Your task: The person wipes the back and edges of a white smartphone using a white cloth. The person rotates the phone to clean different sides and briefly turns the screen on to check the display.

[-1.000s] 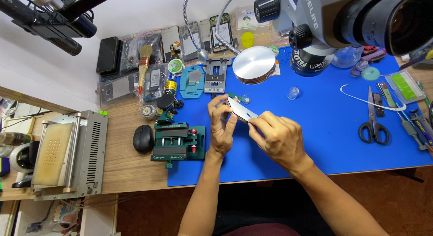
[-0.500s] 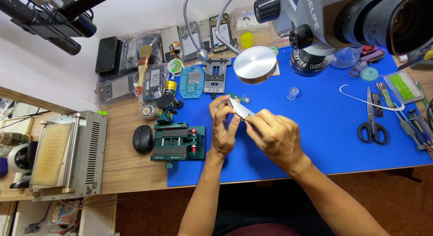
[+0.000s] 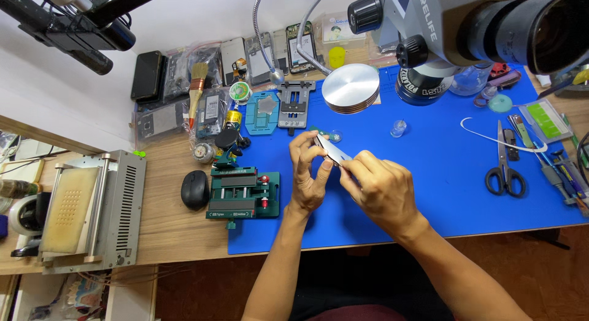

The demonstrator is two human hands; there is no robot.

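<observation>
A thin, flat, silvery-grey piece, shaped like a small rectangular plate, is held in the air just above a blue work mat, near the mat's middle. It is tilted, its upper end toward the left hand and its lower end toward the right hand, and its pale face catches the light. The left hand's fingertips pinch its upper end while the right hand's fingers grip the lower end, so only the middle stretch of the piece shows between them.

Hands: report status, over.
Left hand and right hand both pinch a thin silvery plate above the blue mat. Green clamp jig alongside, apart.
</observation>
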